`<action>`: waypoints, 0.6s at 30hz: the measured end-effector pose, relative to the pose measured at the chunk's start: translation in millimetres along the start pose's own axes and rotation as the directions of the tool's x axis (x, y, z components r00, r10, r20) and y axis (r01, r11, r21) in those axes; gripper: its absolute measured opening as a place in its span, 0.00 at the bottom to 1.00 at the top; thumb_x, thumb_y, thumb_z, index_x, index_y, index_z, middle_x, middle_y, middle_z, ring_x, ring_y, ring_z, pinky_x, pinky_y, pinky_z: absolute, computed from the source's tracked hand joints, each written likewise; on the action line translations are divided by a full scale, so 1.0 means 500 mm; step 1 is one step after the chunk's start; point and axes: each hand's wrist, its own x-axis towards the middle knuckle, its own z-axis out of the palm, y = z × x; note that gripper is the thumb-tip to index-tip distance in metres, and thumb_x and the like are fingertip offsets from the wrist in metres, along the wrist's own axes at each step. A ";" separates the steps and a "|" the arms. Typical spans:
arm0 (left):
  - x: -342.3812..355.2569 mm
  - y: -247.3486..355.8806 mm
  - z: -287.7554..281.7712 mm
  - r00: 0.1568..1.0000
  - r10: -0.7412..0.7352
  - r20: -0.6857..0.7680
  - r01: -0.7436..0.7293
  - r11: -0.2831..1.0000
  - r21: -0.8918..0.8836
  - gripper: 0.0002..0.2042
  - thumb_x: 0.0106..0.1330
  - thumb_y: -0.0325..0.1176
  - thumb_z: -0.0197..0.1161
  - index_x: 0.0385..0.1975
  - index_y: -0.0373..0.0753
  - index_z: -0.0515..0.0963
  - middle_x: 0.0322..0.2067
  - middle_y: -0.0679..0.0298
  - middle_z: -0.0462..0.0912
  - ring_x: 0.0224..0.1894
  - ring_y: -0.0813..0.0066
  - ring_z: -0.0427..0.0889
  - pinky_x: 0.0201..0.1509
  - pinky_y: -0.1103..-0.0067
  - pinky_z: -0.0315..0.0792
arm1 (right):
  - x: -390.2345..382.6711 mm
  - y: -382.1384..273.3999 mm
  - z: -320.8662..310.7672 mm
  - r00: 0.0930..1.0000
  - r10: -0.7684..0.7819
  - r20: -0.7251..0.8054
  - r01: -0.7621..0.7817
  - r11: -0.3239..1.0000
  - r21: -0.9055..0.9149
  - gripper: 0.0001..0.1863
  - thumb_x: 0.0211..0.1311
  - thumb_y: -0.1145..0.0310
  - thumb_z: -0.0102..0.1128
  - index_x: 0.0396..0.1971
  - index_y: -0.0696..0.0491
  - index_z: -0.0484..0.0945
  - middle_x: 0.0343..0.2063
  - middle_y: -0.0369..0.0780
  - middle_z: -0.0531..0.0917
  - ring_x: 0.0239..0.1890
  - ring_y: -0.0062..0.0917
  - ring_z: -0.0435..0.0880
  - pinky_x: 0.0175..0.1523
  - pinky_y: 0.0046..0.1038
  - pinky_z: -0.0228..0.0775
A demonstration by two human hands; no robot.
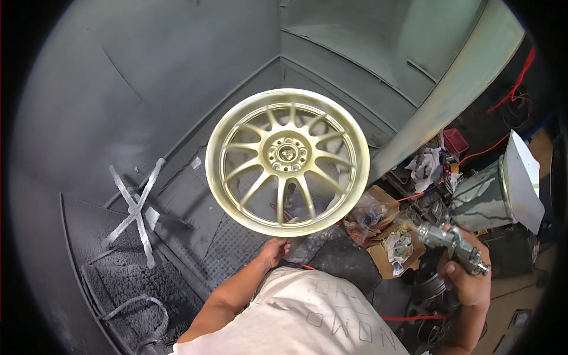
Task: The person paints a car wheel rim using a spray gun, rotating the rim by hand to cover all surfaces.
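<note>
A gold-coloured multi-spoke wheel rim point(288, 139) sits face up in the middle of the view, raised above the floor. Just below its near edge is my left hand point(274, 251), its fingers closed and partly hidden under the rim; what they hold cannot be made out. Off to the right, my right hand point(467, 272) is wrapped round a metal spray gun point(452, 245) whose front end points toward the rim. Attached to the gun is a dark, paint-streaked cup point(482, 198) with a white paper-like piece point(523, 183) at its wide end.
A whitish X-shaped stand point(135, 210) is on the left, near a dark textured mat point(127, 296). Grey-coated walls point(177, 53) meet behind the rim. An open cardboard box point(384, 257) with crumpled plastic lies at right, among clutter, and a red hose point(414, 318) runs low.
</note>
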 end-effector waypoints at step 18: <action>-0.001 -0.025 -0.041 0.993 0.066 0.097 -0.059 0.996 -0.072 0.05 0.72 0.30 0.61 0.44 0.42 0.79 0.30 0.70 0.80 0.30 0.79 0.76 0.32 0.82 0.70 | -0.073 0.063 0.018 0.997 -0.046 -0.057 0.050 0.997 0.062 0.35 0.59 0.63 0.71 0.63 0.67 0.71 0.23 0.35 0.80 0.23 0.16 0.77 0.29 0.21 0.67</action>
